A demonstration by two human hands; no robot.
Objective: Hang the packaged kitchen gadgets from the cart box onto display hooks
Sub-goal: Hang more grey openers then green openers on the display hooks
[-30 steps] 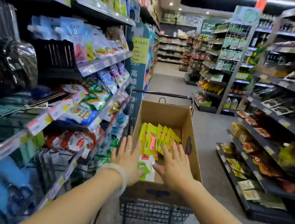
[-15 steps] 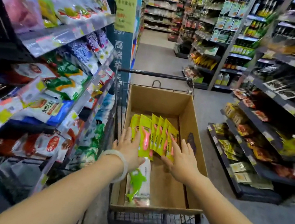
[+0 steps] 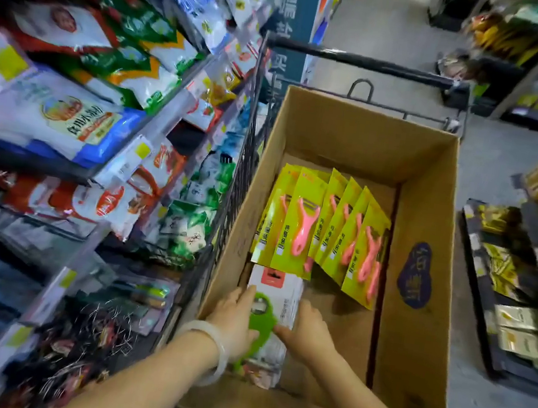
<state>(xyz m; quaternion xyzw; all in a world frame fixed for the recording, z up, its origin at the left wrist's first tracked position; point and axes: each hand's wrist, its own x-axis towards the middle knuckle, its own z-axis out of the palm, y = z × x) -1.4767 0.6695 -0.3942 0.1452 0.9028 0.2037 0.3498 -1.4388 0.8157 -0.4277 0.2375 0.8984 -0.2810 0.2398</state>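
An open cardboard box [image 3: 429, 205] sits in a wire cart [image 3: 242, 165]. Inside it, several yellow-green packs with pink peelers [image 3: 321, 225] lean in a fanned row. In front of them lies a white pack holding a green gadget [image 3: 275, 312]. My left hand [image 3: 235, 320] lies on this pack's left side with the thumb over the green gadget. My right hand [image 3: 306, 332] touches its right edge, fingers against the card. Whether either hand has a grip on the pack is unclear.
Shelves of bagged goods [image 3: 76, 114] run close along the cart's left side, with packaged utensils [image 3: 141, 293] lower down. The cart handle [image 3: 360, 61] crosses at the far end. Low shelves of packets [image 3: 526, 285] stand right of the grey aisle floor [image 3: 494, 166].
The camera has tilted down and closer to the box. Both hands have pulled back from the yellow peeler packs to the white pack with the green gadget at the box's near end.
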